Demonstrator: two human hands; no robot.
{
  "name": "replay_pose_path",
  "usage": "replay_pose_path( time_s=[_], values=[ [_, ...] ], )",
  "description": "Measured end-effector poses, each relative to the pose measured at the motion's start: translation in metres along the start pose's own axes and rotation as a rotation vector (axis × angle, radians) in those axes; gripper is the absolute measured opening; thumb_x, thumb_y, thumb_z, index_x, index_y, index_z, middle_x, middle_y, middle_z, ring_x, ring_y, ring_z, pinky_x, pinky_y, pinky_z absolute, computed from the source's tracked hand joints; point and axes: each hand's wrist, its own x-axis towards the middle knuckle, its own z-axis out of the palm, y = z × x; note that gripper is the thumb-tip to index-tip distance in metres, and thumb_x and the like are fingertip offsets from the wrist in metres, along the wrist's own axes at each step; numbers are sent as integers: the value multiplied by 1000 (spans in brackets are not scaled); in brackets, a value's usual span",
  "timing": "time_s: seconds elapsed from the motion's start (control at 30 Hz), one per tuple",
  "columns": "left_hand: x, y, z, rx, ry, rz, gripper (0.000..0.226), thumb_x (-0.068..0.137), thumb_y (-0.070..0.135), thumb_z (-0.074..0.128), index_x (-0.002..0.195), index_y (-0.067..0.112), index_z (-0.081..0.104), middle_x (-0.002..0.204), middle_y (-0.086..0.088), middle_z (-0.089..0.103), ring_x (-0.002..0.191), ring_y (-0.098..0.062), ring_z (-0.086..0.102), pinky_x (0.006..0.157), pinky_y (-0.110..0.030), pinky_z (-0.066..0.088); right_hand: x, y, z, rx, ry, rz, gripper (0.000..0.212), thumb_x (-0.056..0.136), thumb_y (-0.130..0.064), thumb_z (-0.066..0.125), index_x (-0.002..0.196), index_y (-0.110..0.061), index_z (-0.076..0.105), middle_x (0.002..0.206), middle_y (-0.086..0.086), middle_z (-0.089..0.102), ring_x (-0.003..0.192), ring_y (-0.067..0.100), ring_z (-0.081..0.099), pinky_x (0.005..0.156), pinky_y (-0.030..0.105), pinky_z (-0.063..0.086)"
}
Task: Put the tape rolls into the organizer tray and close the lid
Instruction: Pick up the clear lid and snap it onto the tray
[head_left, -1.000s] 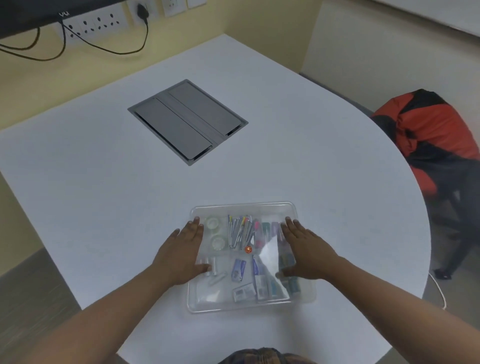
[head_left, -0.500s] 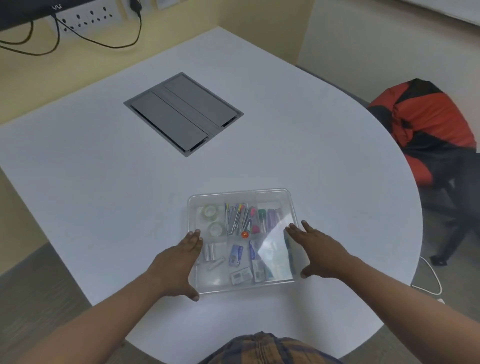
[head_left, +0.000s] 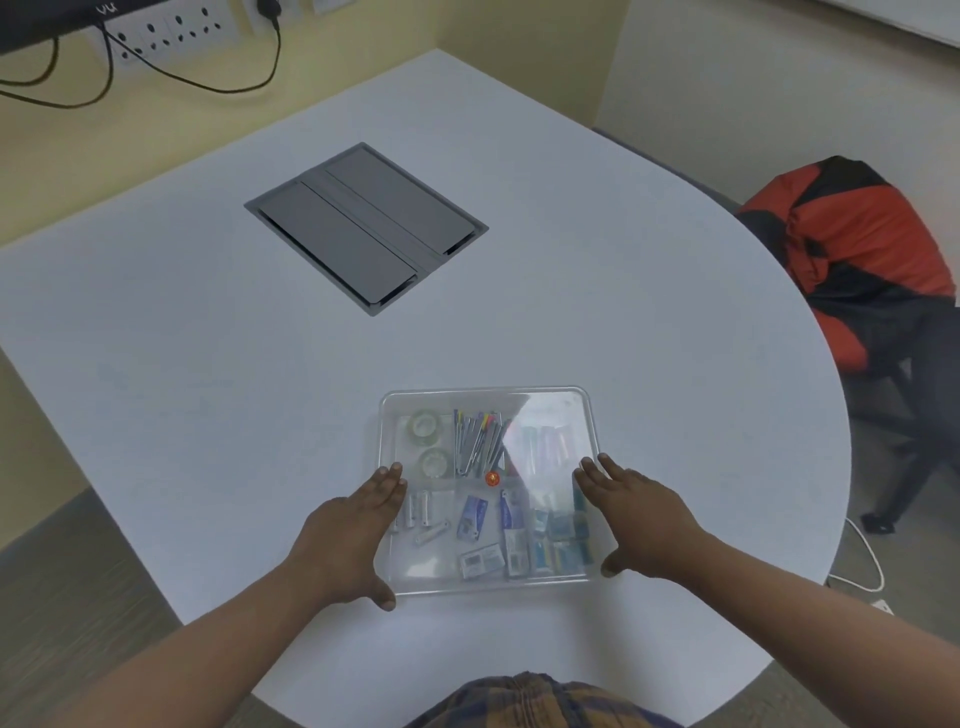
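A clear plastic organizer tray (head_left: 488, 394) lies on the white table in front of me with its clear lid (head_left: 550, 410) down on top. Two clear tape rolls (head_left: 423, 424) sit one behind the other in the tray's far left compartment. Pens, batteries, staple boxes and small coloured items fill the other compartments. My left hand (head_left: 345, 540) rests flat against the tray's left side, thumb at the near left corner. My right hand (head_left: 636, 512) lies flat along the right side, fingers on the lid's edge. Neither hand holds anything.
A grey cable hatch (head_left: 366, 226) is set into the table (head_left: 208, 364) further back. Wall sockets with black cables (head_left: 171, 31) run along the back wall. A chair with a red and black bag (head_left: 852, 244) stands right of the table's curved edge. A white cable (head_left: 867, 561) lies on the floor.
Both hands slid from on top of the lid outward and toward me, and now lie at the tray's left and right sides. The view shifted a little.
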Motion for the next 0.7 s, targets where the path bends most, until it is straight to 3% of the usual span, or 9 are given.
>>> replay_pose_path(
  time_s=[0.2, 0.37, 0.53, 0.7],
  values=[
    [1, -1, 2, -24, -20, 6, 142, 50, 71, 76, 151, 21, -10, 154, 6, -26, 145, -9, -15, 120, -34, 9, 7, 0, -2, -52, -28, -10, 124, 67, -50, 82, 154, -15, 0, 163, 3, -3, 150, 21, -2, 120, 39, 11],
    [15, -2, -12, -58, 28, -13, 143, 49, 73, 74, 151, 18, -8, 159, 3, -19, 147, -11, -10, 120, -33, 9, 24, 3, -25, 90, 97, 45, 119, 63, -54, 82, 153, -20, 13, 163, 2, 12, 149, 20, 13, 116, 37, 26],
    [46, -7, -37, -94, 74, -110, 146, 48, 67, 81, 151, 11, -7, 161, -6, -14, 148, -17, -7, 119, -35, 14, 55, 14, -46, 239, 69, 147, 135, 58, -55, 85, 154, -16, -2, 164, 4, -3, 150, 20, 2, 115, 41, 26],
    [63, -13, -35, -139, -11, -132, 155, 45, 61, 86, 148, 8, -17, 156, -8, -29, 146, -20, -18, 119, -34, 12, 73, 18, -40, 222, -34, 156, 154, 49, -63, 86, 149, -7, -17, 161, 9, -16, 149, 21, -10, 117, 40, 18]
  ],
)
